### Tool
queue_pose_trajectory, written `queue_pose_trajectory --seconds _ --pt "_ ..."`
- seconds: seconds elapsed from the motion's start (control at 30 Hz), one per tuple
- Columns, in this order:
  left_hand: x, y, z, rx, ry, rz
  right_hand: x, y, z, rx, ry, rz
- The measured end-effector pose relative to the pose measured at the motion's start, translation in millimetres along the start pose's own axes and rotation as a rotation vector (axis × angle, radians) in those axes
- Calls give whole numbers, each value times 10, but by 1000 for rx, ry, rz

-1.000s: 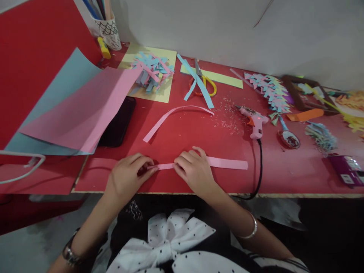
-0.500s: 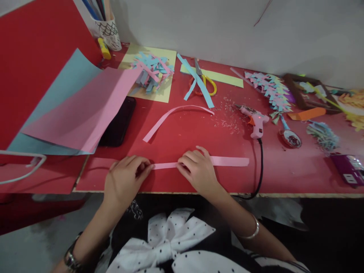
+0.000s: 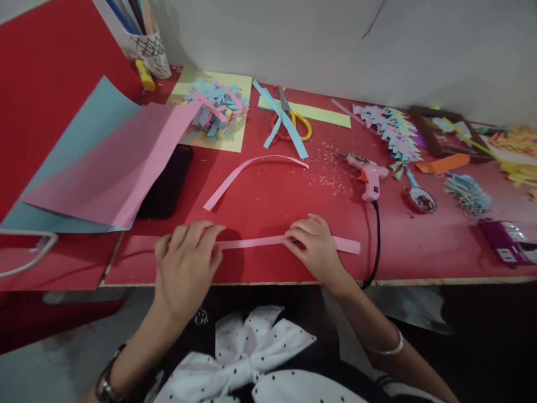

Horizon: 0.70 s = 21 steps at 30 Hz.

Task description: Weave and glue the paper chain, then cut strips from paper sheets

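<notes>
A pink paper strip (image 3: 251, 242) lies near the table's front edge, narrower on its left stretch and wider at its right end. My right hand (image 3: 314, 246) pinches it toward the right, thumb and fingertips closed on the paper. At the strip's left end, my left hand (image 3: 187, 263) has thumb and forefinger parted, with a gap between them and the paper tip at that gap. Beyond both hands a second pink strip (image 3: 247, 166) lies curved on the red table.
A pink glue gun (image 3: 371, 176) with a black cord lies to the right. Scissors (image 3: 302, 124) lie at the back under crossed blue strips. Paper clippings (image 3: 216, 109) are heaped on a yellow sheet. Coloured sheets (image 3: 104, 168) cover part of a black phone (image 3: 174, 184) at left.
My right hand has slid rightward along the pink strip. My left hand has opened its pinch at the left end. The whole view has shifted slightly.
</notes>
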State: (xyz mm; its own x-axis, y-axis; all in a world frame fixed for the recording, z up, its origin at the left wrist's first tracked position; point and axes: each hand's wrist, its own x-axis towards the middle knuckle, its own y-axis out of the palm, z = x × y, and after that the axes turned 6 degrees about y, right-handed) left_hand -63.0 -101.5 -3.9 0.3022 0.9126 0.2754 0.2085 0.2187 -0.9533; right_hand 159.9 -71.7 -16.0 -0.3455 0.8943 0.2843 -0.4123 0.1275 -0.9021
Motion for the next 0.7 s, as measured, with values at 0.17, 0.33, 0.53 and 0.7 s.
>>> queue_pose_trajectory --seconds 0.17,0.33,0.53,0.7 --pt "169 121 -307 -197 215 44 55 80 161 -30 -89 10" --pt "231 294 -313 -448 179 40 17 94 170 74 -42 -13" --pt "216 283 -290 -489 139 34 -54 13 -4 170 14 -31" --pt "246 248 -307 -455 127 87 -63 -63 -142 148 18 -32"
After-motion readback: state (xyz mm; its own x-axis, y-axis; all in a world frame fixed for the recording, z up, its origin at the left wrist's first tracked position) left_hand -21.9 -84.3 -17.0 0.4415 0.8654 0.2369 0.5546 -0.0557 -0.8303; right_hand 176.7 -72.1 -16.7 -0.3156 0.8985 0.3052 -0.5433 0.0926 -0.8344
